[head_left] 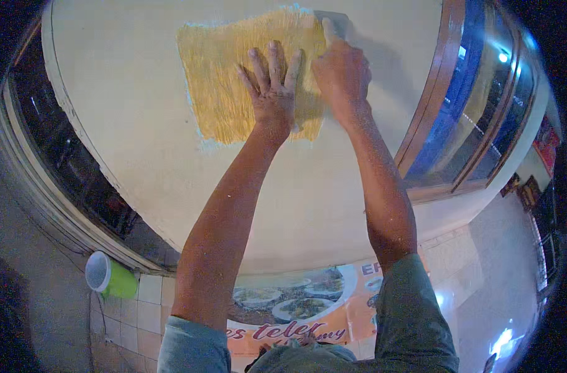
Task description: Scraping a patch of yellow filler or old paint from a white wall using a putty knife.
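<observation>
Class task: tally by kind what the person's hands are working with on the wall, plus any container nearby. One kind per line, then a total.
Hands, left hand and right hand: 2
Yellow scraped patch: 1
Flat scraper: 1
Green cup: 1
Total: 5

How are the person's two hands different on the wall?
The left hand lies flat and open, fingers spread on the yellow scraped patch; the right hand is curled into a grip around a grey flat tool. The left hand sits inside the patch, while the right hand is at its right edge, slightly higher. Both press against the cream wall, arms raised.
</observation>
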{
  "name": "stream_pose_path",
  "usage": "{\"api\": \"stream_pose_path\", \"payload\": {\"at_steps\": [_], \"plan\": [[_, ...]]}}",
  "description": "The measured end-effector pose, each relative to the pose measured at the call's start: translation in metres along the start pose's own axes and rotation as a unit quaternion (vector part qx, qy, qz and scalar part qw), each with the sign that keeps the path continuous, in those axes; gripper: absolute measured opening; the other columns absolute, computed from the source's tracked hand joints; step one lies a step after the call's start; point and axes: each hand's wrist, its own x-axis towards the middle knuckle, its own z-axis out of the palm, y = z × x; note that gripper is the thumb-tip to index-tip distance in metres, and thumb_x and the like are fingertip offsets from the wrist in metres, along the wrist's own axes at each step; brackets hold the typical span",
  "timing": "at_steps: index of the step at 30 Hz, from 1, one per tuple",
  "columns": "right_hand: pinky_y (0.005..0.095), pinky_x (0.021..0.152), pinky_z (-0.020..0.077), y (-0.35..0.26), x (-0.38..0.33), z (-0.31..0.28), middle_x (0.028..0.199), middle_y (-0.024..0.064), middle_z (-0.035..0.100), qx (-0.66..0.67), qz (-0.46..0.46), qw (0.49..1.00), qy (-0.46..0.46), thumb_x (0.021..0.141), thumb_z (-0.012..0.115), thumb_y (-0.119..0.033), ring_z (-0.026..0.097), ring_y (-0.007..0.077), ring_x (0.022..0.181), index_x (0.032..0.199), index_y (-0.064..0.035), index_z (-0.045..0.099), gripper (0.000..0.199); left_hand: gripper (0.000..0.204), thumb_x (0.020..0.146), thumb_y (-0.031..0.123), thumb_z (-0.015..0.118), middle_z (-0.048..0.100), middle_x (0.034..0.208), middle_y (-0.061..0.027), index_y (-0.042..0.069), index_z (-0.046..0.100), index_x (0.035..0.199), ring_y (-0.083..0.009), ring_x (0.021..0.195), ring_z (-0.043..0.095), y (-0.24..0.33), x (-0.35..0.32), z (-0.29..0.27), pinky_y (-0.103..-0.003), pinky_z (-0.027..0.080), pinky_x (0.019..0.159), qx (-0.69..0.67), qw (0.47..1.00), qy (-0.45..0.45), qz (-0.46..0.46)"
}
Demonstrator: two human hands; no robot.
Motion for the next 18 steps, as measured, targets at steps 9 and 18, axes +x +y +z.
{"api": "stream_pose_path", "payload": {"at_steps": [9, 18], "plan": [[0.0506, 0.059, 0.0525, 0.034, -0.163, 0.026, 0.075, 0.0193, 0.066, -0.029, 0.113, 0.978, -0.173, 0.081, 0.062, -0.004, 0.066, 0.0377, 0.064, 0.155, -0.0265, 0.034, 0.083, 0.149, 0.04, 0.037, 0.097, -0.001, 0.166, -0.0215, 0.025, 0.011, 0.161, -0.0553, 0.148, -0.002, 0.0, -0.002, -0.016, -0.078, 0.005, 0.112, -0.072, 0.997, -0.029, 0.002], [0.0497, 0.059, 0.0523, 0.04, -0.183, 0.03, 0.075, 0.0152, 0.065, -0.049, 0.131, 0.975, -0.171, 0.082, 0.062, -0.003, 0.066, 0.0359, 0.068, 0.149, -0.0242, 0.044, 0.073, 0.158, 0.032, 0.04, 0.099, -0.002, 0.164, -0.0252, 0.024, 0.008, 0.161, -0.0578, 0.147, -0.003, -0.003, -0.001, -0.019, -0.08, 0.003, 0.11, -0.086, 0.996, -0.012, 0.017]]}}
